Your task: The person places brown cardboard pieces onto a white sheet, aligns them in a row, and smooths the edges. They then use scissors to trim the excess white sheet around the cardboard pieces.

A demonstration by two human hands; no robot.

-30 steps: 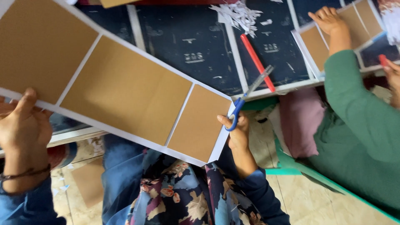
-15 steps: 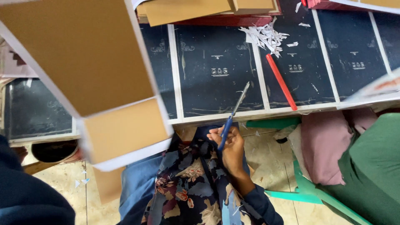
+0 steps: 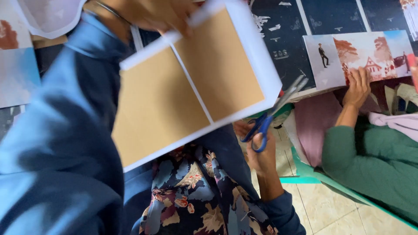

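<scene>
My left hand is raised at the top of the view, in a blue sleeve, and grips the upper edge of a large white sheet with tan-brown panels. The sheet tilts across the middle and hides part of the table. Below and to the right of it, my right hand holds blue-handled scissors with the blades pointing up and right, slightly apart. The scissor tips are close to the sheet's right edge.
A dark cutting mat with white paper scraps covers the table. A co-worker in a green sleeve rests a hand on a printed picture sheet at the right. Floral fabric covers my lap; tiled floor lies below.
My left arm has lifted the tan sheet up and to the right, close to the camera. The scissors moved right. The co-worker's hand and picture sheet have come into view.
</scene>
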